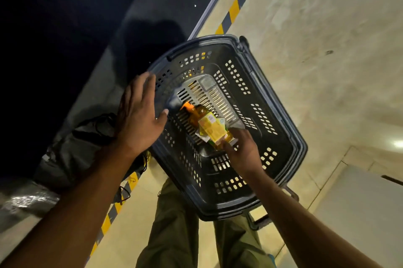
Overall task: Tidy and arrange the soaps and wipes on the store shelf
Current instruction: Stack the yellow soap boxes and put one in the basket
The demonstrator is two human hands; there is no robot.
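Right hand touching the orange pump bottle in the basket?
Touching. Head view: the right hand has fingers and thumb curled round the bottom end of the orange pump bottle, no gap visible.

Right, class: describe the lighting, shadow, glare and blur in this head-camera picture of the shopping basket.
Head view: the upper left sinks into near-black shadow; a light glares off the floor at the right edge; the left hand is motion-blurred at its fingers; the shopping basket and the yellow box in it are fairly sharp.

1 amber bottle (pixel 198 114) (orange pump), lying flat, yellow box (pixel 212 130) atop
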